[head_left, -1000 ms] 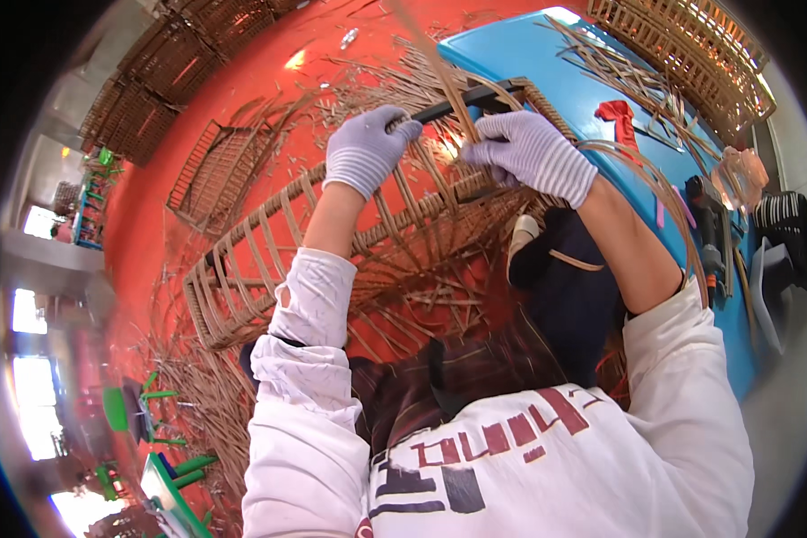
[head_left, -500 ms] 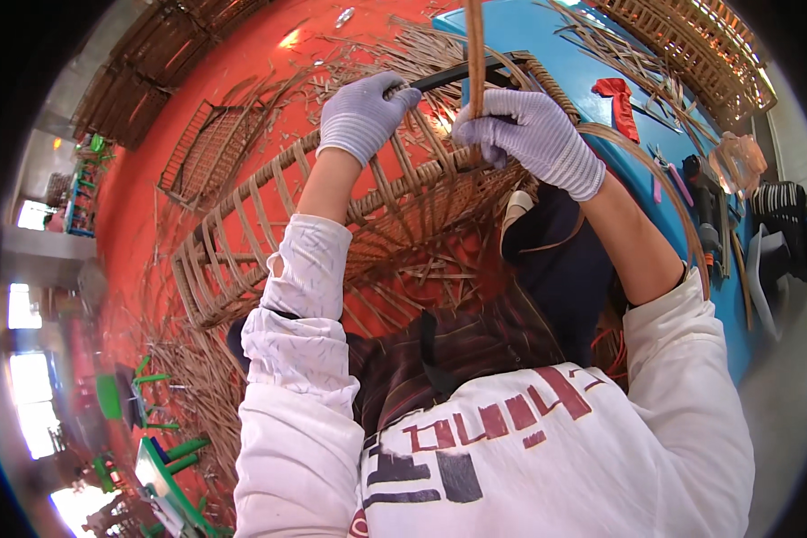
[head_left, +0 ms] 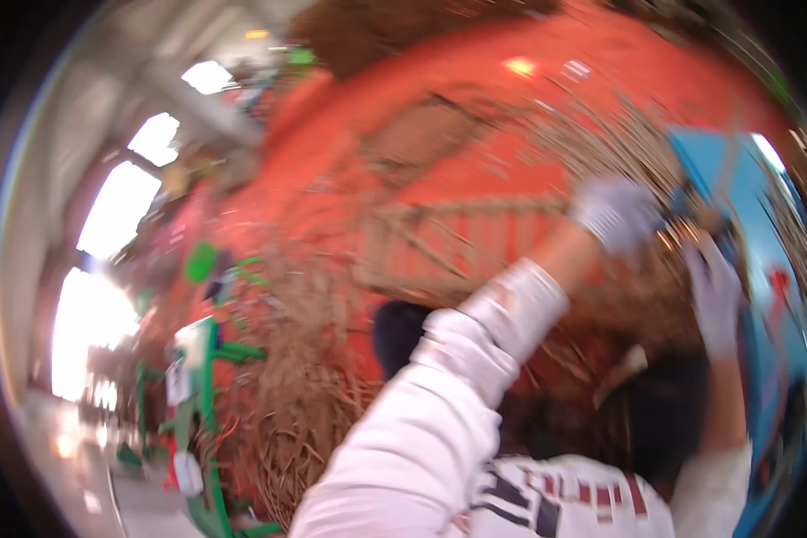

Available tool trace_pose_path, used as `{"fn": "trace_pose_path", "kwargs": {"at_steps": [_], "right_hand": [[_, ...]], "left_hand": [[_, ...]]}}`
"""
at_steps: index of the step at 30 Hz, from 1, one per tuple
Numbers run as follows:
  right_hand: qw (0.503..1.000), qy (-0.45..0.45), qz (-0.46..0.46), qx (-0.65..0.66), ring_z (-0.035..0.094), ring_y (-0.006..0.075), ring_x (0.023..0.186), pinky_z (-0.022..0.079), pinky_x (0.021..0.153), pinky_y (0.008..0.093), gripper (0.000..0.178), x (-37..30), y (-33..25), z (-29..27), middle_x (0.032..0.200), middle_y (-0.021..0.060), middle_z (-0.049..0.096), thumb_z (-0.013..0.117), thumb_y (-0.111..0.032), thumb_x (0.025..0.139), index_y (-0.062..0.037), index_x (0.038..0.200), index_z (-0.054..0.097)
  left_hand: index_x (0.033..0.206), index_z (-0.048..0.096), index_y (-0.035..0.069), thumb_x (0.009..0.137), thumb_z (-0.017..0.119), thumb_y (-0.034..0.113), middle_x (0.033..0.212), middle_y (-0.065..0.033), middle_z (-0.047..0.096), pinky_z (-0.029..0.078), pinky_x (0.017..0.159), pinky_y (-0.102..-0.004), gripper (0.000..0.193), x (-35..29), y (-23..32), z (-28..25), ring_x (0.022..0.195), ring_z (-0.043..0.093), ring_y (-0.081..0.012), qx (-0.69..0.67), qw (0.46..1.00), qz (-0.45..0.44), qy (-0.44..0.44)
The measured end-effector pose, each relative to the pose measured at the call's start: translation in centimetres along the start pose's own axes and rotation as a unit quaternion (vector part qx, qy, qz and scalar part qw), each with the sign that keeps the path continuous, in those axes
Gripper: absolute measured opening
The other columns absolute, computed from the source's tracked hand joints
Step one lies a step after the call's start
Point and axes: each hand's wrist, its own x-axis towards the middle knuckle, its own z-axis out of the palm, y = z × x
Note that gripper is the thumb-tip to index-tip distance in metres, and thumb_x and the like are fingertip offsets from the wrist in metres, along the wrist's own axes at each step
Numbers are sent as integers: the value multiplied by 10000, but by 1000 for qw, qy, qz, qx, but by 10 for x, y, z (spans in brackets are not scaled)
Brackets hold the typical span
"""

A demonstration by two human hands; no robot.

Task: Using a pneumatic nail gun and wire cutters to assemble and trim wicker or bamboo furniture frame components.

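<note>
The long woven wicker frame [head_left: 475, 208], with open rungs along its visible part, lies slanted in front of my body. My left hand [head_left: 617, 215], in a pale lavender knit glove, is at the frame's far right part. Just right of it, my right hand [head_left: 715, 291], gloved alike, is beside the frame's right end near the blue surface. Motion smears the fingers of both hands, so I cannot tell what they grip. The long strip is not discernible now.
Another woven piece [head_left: 426, 134] lies farther back on the red floor [head_left: 332, 179]. Loose strips [head_left: 601, 134] are scattered behind the frame, and a heap of strips [head_left: 305, 403] lies at left. A blue tabletop [head_left: 704, 157] stands at right, a green-framed stool [head_left: 208, 421] at lower left.
The view has swung to the left and is blurred, so the frame and both hands sit farther right in it. My right hand has come lower, beside the frame's end.
</note>
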Motion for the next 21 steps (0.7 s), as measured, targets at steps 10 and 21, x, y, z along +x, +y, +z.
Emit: {"fn": "trace_pose_path", "kwargs": {"at_steps": [10,21], "right_hand": [[997,-36,63,-24,677,306,892,529,794,348,211,14,-27,-23,998,209,700,633,-119,945,53,1058,682],[994,-9,-81,-73,637,326,907,487,855,397,214,9,-16,-27,974,199,692,607,-144,962,28,1057,692]], "left_hand": [[860,699,54,810,654,290,867,-128,678,528,702,-424,245,20,19,-3,827,677,-305,-105,993,-49,-9],[781,727,121,789,628,264,790,-109,704,526,680,-424,174,15,29,12,788,692,-279,-32,997,-32,67]]}}
